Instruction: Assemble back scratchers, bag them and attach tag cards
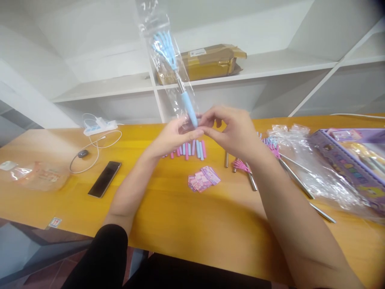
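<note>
A light blue back scratcher [188, 105] with a claw-shaped head and metal rod stands tilted inside a clear plastic bag [168, 86]. My left hand [171, 136] is closed around the bag's lower end, by the scratcher's handle. Fingers pinched, my right hand [230, 128] grips the same end of the bag from the right. Below the hands lie several pink, blue and lilac handles [192, 149] in a row. Nearer to me is a loose pile of small printed cards [203, 179].
On the right lie metal rods with claw heads [296, 178], a heap of clear bags [321, 172] and a purple printed box [345, 168]. At left are a phone [104, 179], a power strip [100, 127] and an orange-tinted bag [42, 175]. A taped carton [210, 62] sits on the shelf.
</note>
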### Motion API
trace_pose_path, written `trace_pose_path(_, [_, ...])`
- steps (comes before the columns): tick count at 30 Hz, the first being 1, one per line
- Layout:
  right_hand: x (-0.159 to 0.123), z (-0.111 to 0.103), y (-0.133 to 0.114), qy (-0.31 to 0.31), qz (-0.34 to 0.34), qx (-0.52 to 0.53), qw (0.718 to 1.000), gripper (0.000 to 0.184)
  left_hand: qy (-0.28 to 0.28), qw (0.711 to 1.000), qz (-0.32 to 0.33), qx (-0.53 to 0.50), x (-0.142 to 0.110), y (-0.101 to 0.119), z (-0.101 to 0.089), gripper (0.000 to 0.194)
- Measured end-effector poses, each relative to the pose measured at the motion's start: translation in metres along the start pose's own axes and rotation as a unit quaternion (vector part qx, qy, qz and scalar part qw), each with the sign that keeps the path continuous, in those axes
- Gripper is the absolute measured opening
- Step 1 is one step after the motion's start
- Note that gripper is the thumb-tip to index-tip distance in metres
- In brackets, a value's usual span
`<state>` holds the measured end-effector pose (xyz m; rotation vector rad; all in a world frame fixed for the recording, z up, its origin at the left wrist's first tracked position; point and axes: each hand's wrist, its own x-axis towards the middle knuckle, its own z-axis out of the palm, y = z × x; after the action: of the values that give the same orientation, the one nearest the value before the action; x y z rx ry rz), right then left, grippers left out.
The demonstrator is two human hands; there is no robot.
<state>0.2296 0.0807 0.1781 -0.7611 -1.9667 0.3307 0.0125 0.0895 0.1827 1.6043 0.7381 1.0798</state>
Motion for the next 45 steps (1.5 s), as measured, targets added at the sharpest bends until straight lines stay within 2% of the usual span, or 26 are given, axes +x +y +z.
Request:
trace_pose_path(7, [-0.001, 0.000, 0.003, 0.043, 0.111, 0.109, 0.987, 0.051, -0.062, 0.996, -0.001, 0.062, -0.001, -0.005, -0.011, 0.047])
trace_pose_path(9, [0.000, -0.001, 0.003, 0.008, 0.129, 0.133, 0.983, 0.056, -0.105, 0.991, -0.022, 0.073, -0.004, -0.003, -0.014, 0.049])
trace_pose_path(11, [0.000, -0.003, 0.002, -0.054, 0.138, 0.154, 0.977, 0.057, -0.148, 0.985, -0.035, 0.085, -0.006, 0.001, -0.016, 0.051])
trace_pose_path(14, [0.000, -0.007, -0.004, -0.129, 0.141, 0.183, 0.964, 0.061, -0.185, 0.976, -0.036, 0.111, -0.008, 0.007, -0.015, 0.057])
trace_pose_path(20, [-0.003, -0.004, -0.007, -0.202, 0.122, 0.301, 0.924, 0.053, -0.181, 0.965, -0.033, 0.186, -0.011, 0.013, -0.013, 0.066])
trace_pose_path(27, [-0.002, 0.004, 0.001, -0.166, 0.055, 0.398, 0.901, 0.052, -0.160, 0.982, 0.038, 0.095, -0.012, 0.002, -0.004, 0.061])
trace_pose_path(33, [-0.002, 0.000, -0.002, -0.155, 0.037, 0.385, 0.909, 0.050, -0.147, 0.985, 0.073, 0.047, -0.011, -0.013, 0.000, 0.059])
trace_pose_path(36, [-0.004, -0.003, -0.005, -0.157, 0.041, 0.377, 0.912, 0.050, -0.144, 0.985, 0.088, 0.046, -0.012, -0.013, -0.001, 0.057])
trace_pose_path(43, [-0.004, -0.012, -0.009, -0.203, 0.036, 0.333, 0.920, 0.049, -0.190, 0.959, 0.145, 0.154, -0.015, 0.007, -0.007, 0.056])
trace_pose_path(45, [-0.004, -0.014, -0.012, -0.225, 0.027, 0.309, 0.924, 0.049, -0.152, 0.955, 0.168, 0.193, -0.013, 0.010, -0.011, 0.055])
